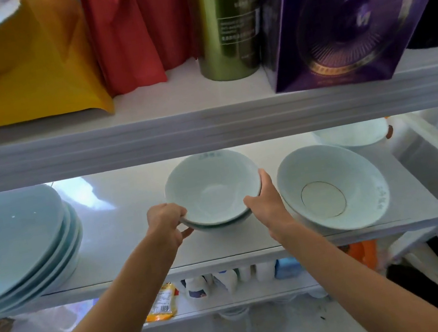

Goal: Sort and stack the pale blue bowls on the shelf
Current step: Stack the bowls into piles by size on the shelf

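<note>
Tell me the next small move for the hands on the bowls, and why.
Probably lift the nested pair of bowls a little and carry it right, over the ringed bowl. The left hand and right hand grip the pair's rim on opposite sides, and the ringed bowl sits just beside it on the same shelf, looking similar in size.

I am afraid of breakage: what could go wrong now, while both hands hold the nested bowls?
1. The right hand sits close beside the ringed bowl, which stands near the front edge of the shelf; a nudge might tip it off.
2. Lifting the nested bowls high may knock them against the upper shelf board.
</note>
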A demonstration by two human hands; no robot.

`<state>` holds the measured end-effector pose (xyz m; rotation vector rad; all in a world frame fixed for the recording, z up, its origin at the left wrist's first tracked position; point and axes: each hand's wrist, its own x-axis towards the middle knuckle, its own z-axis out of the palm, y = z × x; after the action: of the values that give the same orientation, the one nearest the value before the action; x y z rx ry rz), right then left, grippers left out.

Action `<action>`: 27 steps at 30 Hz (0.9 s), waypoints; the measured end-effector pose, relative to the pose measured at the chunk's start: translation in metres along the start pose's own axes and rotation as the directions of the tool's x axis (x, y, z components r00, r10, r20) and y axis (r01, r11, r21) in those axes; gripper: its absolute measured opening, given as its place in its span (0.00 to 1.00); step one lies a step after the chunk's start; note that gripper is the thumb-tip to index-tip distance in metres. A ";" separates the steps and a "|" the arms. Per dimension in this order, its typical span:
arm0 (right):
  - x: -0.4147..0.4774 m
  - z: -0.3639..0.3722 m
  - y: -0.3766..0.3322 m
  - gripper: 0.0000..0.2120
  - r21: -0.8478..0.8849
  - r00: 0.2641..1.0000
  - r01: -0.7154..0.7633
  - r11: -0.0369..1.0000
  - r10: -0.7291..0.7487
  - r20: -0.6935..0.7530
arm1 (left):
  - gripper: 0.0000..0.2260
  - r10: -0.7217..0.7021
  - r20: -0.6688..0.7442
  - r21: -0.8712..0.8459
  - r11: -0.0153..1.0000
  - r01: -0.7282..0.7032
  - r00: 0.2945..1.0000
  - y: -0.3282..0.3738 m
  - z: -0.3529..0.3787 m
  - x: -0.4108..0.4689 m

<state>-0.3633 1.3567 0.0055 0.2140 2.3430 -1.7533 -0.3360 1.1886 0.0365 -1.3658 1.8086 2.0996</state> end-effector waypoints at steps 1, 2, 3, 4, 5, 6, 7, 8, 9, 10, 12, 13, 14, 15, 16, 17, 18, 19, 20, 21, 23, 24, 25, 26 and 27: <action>-0.004 0.000 0.003 0.36 -0.003 1.000 0.006 1.000 -0.006 0.004 | 0.09 0.002 -0.016 0.006 1.000 -0.002 1.000 -0.004 -0.001 -0.002; -0.008 0.000 0.006 0.37 -0.007 1.000 0.017 1.000 -0.017 0.013 | 0.08 0.008 -0.030 0.015 1.000 -0.008 1.000 -0.007 -0.003 -0.003; -0.011 -0.001 0.009 0.37 -0.010 0.999 0.029 1.000 -0.029 0.025 | 0.08 0.013 -0.034 0.023 1.000 -0.013 0.999 -0.010 -0.004 -0.004; -0.014 -0.002 0.011 0.36 -0.009 0.998 0.045 0.999 -0.045 0.038 | 0.08 0.020 -0.029 0.033 0.999 -0.019 0.999 -0.011 -0.005 -0.004; -0.016 -0.004 0.012 0.35 -0.006 0.997 0.053 0.999 -0.053 0.047 | 0.09 0.033 -0.020 0.053 0.998 -0.032 0.999 -0.012 -0.006 -0.004; -0.017 -0.006 0.012 0.33 -0.004 0.997 0.064 0.998 -0.064 0.054 | 0.10 0.047 -0.015 0.083 0.995 -0.046 0.999 -0.012 -0.005 -0.003; -0.018 -0.009 0.013 0.31 -0.006 0.996 0.068 0.998 -0.068 0.053 | 0.12 0.075 -0.027 0.140 0.988 -0.071 0.997 -0.012 -0.004 -0.002; -0.020 -0.012 0.014 0.28 -0.009 0.997 0.060 0.998 -0.059 0.045 | 0.16 0.130 -0.049 0.228 0.967 -0.115 0.990 -0.012 -0.002 0.000; -0.022 -0.015 0.015 0.29 -0.016 0.999 0.041 0.999 -0.041 0.030 | 0.20 0.223 -0.063 0.322 0.927 -0.192 0.973 -0.012 0.001 0.000; -0.025 -0.019 0.016 0.29 -0.031 0.999 0.032 0.999 -0.032 0.008 | 0.24 0.346 -0.050 0.406 0.864 -0.297 0.937 -0.012 0.004 -0.001; -0.031 -0.031 0.016 0.26 -0.118 0.996 0.067 0.991 -0.073 -0.044 | 0.30 0.605 0.074 0.540 0.644 -0.542 0.793 -0.011 0.014 -0.004; -0.034 -0.037 0.015 0.23 -0.180 0.992 0.097 0.979 -0.110 -0.064 | 0.31 0.688 0.180 0.585 0.500 -0.639 0.703 -0.010 0.021 -0.007; -0.037 -0.045 0.013 0.20 -0.244 0.985 0.126 0.962 -0.150 -0.081 | 0.30 0.722 0.298 0.605 0.363 -0.709 0.624 -0.009 0.030 -0.009; -0.040 -0.052 0.013 0.18 -0.305 0.978 0.142 0.942 -0.180 -0.100 | 0.29 0.715 0.411 0.606 0.249 -0.755 0.566 -0.009 0.039 -0.012; -0.042 -0.059 0.013 0.16 -0.359 0.971 0.147 0.922 -0.204 -0.128 | 0.28 0.682 0.507 0.598 0.162 -0.785 0.527 -0.010 0.049 -0.016; -0.043 -0.066 0.015 0.14 -0.398 0.962 0.140 0.907 -0.220 -0.164 | 0.27 0.644 0.584 0.585 0.087 -0.806 0.494 -0.013 0.059 -0.018; -0.044 -0.073 0.018 0.13 -0.414 0.951 0.131 0.901 -0.233 -0.204 | 0.26 0.609 0.646 0.566 0.021 -0.824 0.460 -0.016 0.069 -0.020; -0.045 -0.080 0.022 0.12 -0.416 0.938 0.124 0.901 -0.243 -0.247 | 0.26 0.576 0.695 0.544 -0.031 -0.838 0.430 -0.019 0.078 -0.020; -0.045 -0.087 0.027 0.12 -0.412 0.922 0.117 0.904 -0.253 -0.293 | 0.26 0.545 0.735 0.520 -0.071 -0.851 0.404 -0.022 0.087 -0.020; -0.045 -0.095 0.031 0.12 -0.412 0.904 0.109 0.905 -0.263 -0.339 | 0.26 0.514 0.766 0.501 -0.103 -0.859 0.385 -0.022 0.097 -0.020; -0.041 -0.114 0.038 0.12 -0.423 0.866 0.070 0.904 -0.266 -0.424 | 0.26 0.458 0.810 0.477 -0.148 -0.866 0.368 -0.021 0.117 -0.020; -0.037 -0.124 0.041 0.12 -0.423 0.849 0.042 0.905 -0.256 -0.463 | 0.26 0.428 0.825 0.469 -0.155 -0.870 0.368 -0.021 0.127 -0.020; -0.032 -0.134 0.043 0.13 -0.420 0.832 0.018 0.907 -0.246 -0.497 | 0.26 0.400 0.838 0.462 -0.154 -0.874 0.372 -0.020 0.136 -0.021; -0.026 -0.144 0.045 0.13 -0.415 0.820 -0.002 0.910 -0.236 -0.521 | 0.26 0.377 0.847 0.455 -0.151 -0.877 0.375 -0.019 0.146 -0.020; -0.020 -0.153 0.046 0.14 -0.408 0.816 -0.020 0.913 -0.221 -0.534 | 0.25 0.360 0.854 0.452 -0.156 -0.878 0.376 -0.018 0.157 -0.018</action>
<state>-0.3454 1.5165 0.0098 0.6353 3.1337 -1.3206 -0.4045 1.3309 0.0226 0.6087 2.9113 0.5997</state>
